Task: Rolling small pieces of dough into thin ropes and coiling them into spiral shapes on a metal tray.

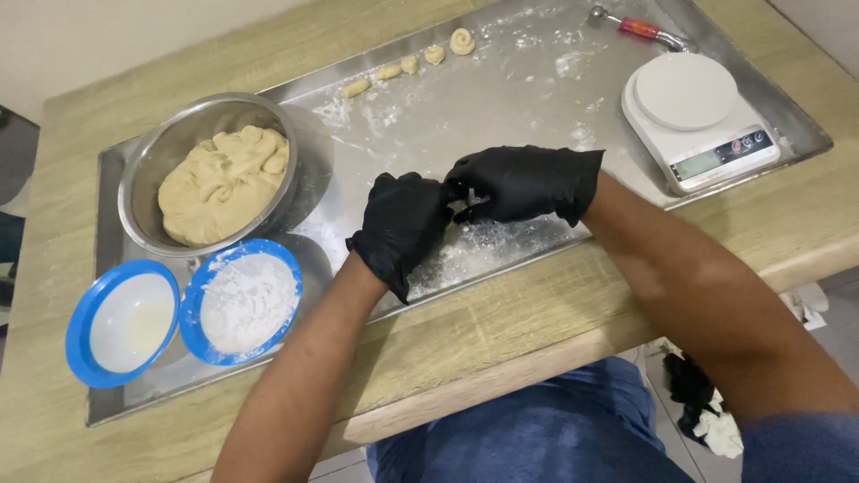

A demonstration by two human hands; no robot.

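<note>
1. The left hand and right hand, both in black gloves, meet fingertip to fingertip over the floured steel tray. I cannot tell what they pinch; anything between them is hidden.
2. Flour could thin out there, so dough may stick.
3. The dough bowl sits at 9 o'clock of the hands, the flour bowl at 8; a swung elbow could tip either.
4. The shaped dough pieces at 12 o'clock may dry.

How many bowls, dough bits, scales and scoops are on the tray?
Blue bowls: 2
Metal bowl: 1
Dough bits: 5
Scale: 1
Scoop: 1
Total: 10
</note>
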